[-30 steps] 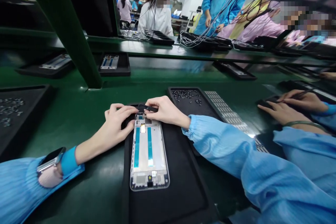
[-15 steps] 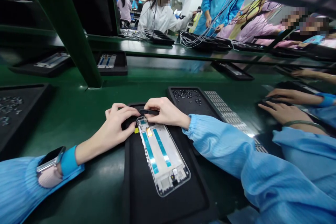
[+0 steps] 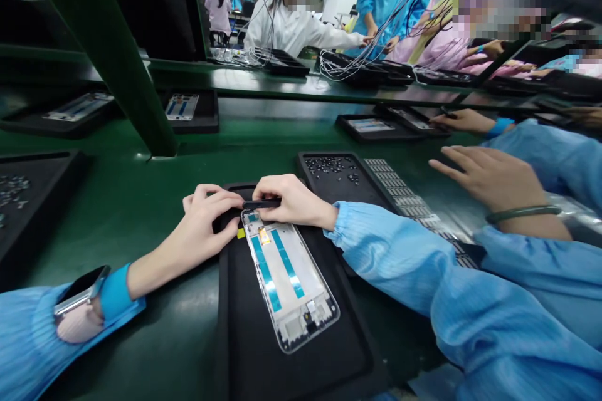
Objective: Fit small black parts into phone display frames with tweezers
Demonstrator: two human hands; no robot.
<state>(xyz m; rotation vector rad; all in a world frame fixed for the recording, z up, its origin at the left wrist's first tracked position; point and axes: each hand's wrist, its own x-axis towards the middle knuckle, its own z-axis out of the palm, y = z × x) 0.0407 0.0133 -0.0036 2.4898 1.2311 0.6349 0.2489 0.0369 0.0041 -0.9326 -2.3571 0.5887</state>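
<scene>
A silver phone frame point(image 3: 286, 269) with two blue strips lies at a slant on a black tray point(image 3: 251, 351). At its top left corner, my left hand point(image 3: 204, 219) has its thumb by the side edge and its curled fingertips at the top. My right hand point(image 3: 294, 200) is closed on black tweezers point(image 3: 261, 203), held nearly level across the frame's upper end. The left fingertips meet the far end of the tweezers. A yellow tab point(image 3: 241, 233) sticks out beside the left thumb. My right fingers hide part of the frame's top.
Behind my right hand is a black tray of small dark parts point(image 3: 329, 166), beside a strip of metal pieces point(image 3: 399, 191). A co-worker's hand point(image 3: 493, 182) hovers at right. A green post point(image 3: 126, 75) rises at left. More trays point(image 3: 207, 119) stand farther back.
The co-worker's hands at right have lifted and reached away; another tray with a phone frame now shows at the back. My hands stay at the frame's top, the tweezers turned slightly.
</scene>
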